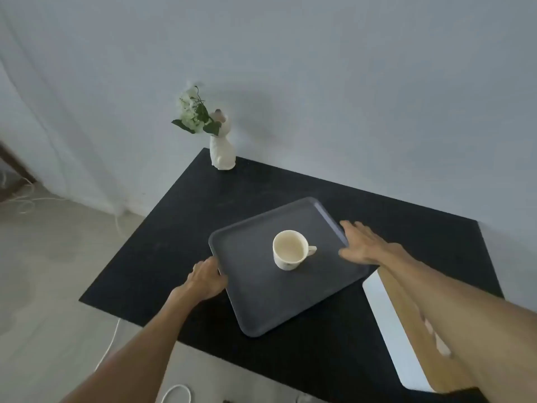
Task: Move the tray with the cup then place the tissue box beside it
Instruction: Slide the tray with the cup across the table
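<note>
A dark grey tray [261, 301] lies on the black table [162, 242], turned at an angle. A cream cup [290, 250] stands upright near the tray's middle, its handle pointing right. My left hand [206, 279] grips the tray's left edge, fingers curled over the rim. My right hand [363, 245] rests at the tray's right edge with fingers spread, the thumb over the rim. The tissue box [392, 324], white-sided with a wooden top, sits at the table's near right and is largely hidden under my right forearm.
A white rabbit-shaped vase [222, 149] with white flowers and green leaves stands at the table's far left corner, against the pale wall. White cables [110, 344] run over the floor left of the table and under its near edge.
</note>
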